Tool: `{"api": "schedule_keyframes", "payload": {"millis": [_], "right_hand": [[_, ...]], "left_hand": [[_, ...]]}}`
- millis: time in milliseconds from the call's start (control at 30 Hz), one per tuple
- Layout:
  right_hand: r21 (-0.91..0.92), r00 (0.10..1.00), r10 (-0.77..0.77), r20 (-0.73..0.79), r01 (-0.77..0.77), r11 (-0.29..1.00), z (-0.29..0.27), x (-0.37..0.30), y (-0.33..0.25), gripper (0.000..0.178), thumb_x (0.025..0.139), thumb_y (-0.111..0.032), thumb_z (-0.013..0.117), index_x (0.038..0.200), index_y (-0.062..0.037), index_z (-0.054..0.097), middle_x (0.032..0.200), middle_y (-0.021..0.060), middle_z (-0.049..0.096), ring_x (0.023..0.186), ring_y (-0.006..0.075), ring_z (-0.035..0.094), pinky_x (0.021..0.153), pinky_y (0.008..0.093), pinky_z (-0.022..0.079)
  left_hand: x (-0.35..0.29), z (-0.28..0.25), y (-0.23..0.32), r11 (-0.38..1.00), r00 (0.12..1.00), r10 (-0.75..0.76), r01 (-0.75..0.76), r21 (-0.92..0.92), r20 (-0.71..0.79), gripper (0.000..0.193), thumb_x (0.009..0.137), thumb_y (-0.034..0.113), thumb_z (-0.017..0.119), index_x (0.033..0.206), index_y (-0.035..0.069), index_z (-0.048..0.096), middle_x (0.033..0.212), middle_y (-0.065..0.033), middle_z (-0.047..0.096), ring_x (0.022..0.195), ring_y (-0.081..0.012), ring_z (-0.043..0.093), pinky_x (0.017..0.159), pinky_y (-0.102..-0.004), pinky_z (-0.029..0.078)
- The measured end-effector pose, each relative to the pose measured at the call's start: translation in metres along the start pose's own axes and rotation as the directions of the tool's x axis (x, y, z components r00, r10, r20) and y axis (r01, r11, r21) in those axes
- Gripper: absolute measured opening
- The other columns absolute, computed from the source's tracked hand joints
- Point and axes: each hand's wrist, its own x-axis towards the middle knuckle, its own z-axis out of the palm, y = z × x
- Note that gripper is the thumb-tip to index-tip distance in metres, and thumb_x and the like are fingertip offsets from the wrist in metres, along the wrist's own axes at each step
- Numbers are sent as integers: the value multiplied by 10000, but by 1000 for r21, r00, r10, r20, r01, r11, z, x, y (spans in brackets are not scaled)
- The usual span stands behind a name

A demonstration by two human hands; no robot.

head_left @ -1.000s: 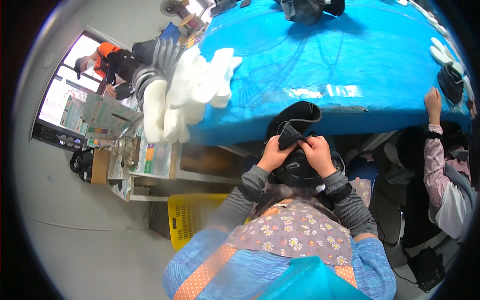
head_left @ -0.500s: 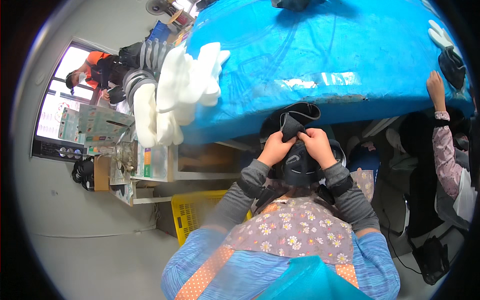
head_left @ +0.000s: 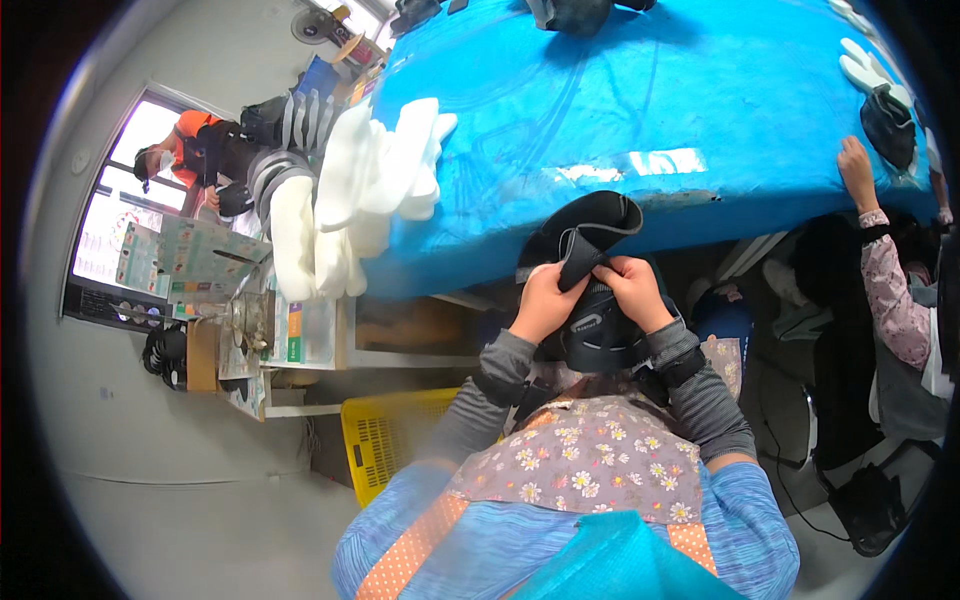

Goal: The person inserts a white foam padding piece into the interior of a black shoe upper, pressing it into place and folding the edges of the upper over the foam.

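Observation:
In front of my chest, just off the near edge of the blue-covered table (head_left: 480, 170), I hold a black padded fabric piece (head_left: 602, 340) with pale edging and a small light badge. It is shaped like a shoe upper or liner; I cannot tell which. My left hand (head_left: 545, 305) is closed on its upper flap from the left. On the other side, my right hand (head_left: 638, 293) pinches the same piece, the thumbs close together. A curved black part of it stands up beyond my fingers, against the table's edge.
White foot-shaped forms (head_left: 345, 190) are stacked at the table's left corner, beside grey curved pieces (head_left: 283, 175). Below them is a yellow crate (head_left: 385, 435). A co-worker's hand (head_left: 857, 172) rests at the right edge, near a black piece (head_left: 888, 127). Another person (head_left: 195, 150) works at far left.
My view has shifted slightly, showing more of the table's far side. Both hands keep hold of the black piece, whose curved part is now more upright. The co-worker's hand at right has shifted slightly.

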Motion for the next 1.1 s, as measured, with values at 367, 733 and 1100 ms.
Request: {"api": "schedule_keyframes", "payload": {"millis": [367, 733, 1100], "right_hand": [[-58, 976, 217, -14, -218, 974, -1, 7, 23, 386, 880, -235, 707, 637, 36, 580, 503, 39, 466, 508, 80, 420, 470, 327, 348], [181, 998, 29, 53, -38, 983, 3, 1, 1, 218, 898, -136, 682, 917, 80, 700, 772, 108, 708, 704, 108, 609, 649, 288, 481], [-94, 986, 150, 77, -142, 985, -6, 4, 9, 364, 896, -238, 709, 709, 54, 599, 547, 22, 422, 557, 67, 367, 486, 299, 338]], "left_hand": [[7, 11, -14, 930, 944, -266, 304, -205, 193, 248, 928, 150, 657, 1082, -44, 676, 969, -81, 730, 858, -110, 620, 787, -299, 512], [-5, -4, 10, 998, 996, 21, -26, -57, -88, 165, 842, 172, 721, 985, 92, 729, 908, -98, 724, 893, -306, 648, 959, -400, 443], [2, 5, -19, 983, 979, -169, 177, -55, 117, 234, 869, 214, 695, 972, 4, 701, 887, -196, 707, 844, -365, 674, 747, -398, 516]]}}
